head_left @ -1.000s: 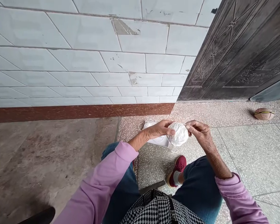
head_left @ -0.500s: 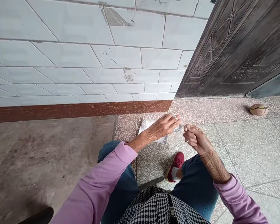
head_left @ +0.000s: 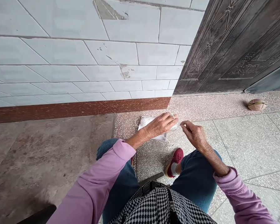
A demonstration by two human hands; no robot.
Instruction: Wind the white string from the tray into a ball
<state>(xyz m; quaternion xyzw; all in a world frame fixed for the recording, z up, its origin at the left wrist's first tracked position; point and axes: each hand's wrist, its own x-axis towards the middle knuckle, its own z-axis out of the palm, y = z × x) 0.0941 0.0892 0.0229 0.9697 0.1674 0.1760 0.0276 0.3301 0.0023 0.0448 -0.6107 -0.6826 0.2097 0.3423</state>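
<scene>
My left hand (head_left: 162,123) is closed around a clear, roundish piece (head_left: 175,127), mostly hidden behind the fingers. A strand of white cord (head_left: 172,115) runs over those fingers. Just to the right, my right hand (head_left: 195,135) pinches thumb and forefinger together close to the clear piece; what lies in the pinch is too small to make out. Below my left hand, a shallow white tray (head_left: 160,137) rests on the speckled floor, partly covered by my wrist. It holds a bundle of white cord (head_left: 145,120), and loose cord (head_left: 170,144) trails out beside it.
A white tiled wall (head_left: 88,53) with a red-brown skirting (head_left: 84,108) rises ahead. On the right are a dark carved door (head_left: 224,56) and a tan ball (head_left: 257,105) on the floor. My knees and a red shoe (head_left: 175,162) are below the hands.
My right hand has turned from a curled, palm-up fist to a knuckles-up pinch. The cord that showed by its lower fingers is no longer seen there. My left hand keeps its hold.
</scene>
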